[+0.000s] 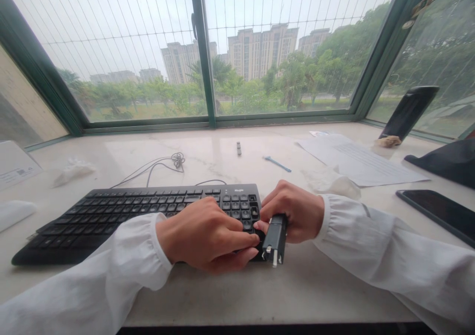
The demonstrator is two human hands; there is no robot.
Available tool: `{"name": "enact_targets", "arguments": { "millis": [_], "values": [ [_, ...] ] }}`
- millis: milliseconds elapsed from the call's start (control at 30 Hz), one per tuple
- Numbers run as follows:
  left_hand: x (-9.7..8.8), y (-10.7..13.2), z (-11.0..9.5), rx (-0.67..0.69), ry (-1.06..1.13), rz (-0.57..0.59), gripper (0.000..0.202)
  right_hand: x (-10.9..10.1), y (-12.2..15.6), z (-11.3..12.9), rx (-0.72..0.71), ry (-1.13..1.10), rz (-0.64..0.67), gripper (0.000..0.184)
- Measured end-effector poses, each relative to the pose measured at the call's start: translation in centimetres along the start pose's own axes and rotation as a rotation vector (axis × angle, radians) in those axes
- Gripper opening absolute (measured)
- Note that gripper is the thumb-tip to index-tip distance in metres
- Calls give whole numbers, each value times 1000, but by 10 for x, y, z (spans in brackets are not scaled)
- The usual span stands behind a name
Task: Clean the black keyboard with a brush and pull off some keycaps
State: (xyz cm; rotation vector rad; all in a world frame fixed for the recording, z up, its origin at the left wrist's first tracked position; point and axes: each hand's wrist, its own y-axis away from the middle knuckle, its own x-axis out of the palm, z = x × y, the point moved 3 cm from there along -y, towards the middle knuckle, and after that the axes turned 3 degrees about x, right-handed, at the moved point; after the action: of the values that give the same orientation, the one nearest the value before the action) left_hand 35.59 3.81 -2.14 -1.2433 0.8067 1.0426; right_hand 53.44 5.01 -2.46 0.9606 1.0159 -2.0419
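Note:
A black keyboard (122,211) lies at a slant in front of me. Some sockets at the right edge of its number pad (254,204) show no keycaps. My left hand (210,233) reaches over the pad's lower right corner, index finger and thumb pressed together there; what is between them is hidden. In my right hand (291,209) is a black boxy tool with metal prongs (275,241), its prongs pointing down toward me. The right fingertips come close to the left ones at the keyboard's right edge.
Behind the keyboard lie a coiled thin cable (178,162), small grey pieces (238,148) and a blue stick (277,164). To the right are crumpled clear plastic (332,182), a printed sheet (363,159) and a phone (440,214). A white mouse (15,214) sits left.

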Motion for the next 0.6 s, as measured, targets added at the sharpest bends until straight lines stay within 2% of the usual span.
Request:
{"name": "enact_targets", "arguments": {
  "millis": [133,333,600],
  "values": [
    [1,0,-1,-2,18,-12,25,2,0,1,101,3,17,28],
    [2,1,-2,-5,20,-43,24,4,1,4,283,17,2,32],
    [1,2,-4,2,-19,-87,20,-4,3,2,358,-36,-54,22]
  ]
}}
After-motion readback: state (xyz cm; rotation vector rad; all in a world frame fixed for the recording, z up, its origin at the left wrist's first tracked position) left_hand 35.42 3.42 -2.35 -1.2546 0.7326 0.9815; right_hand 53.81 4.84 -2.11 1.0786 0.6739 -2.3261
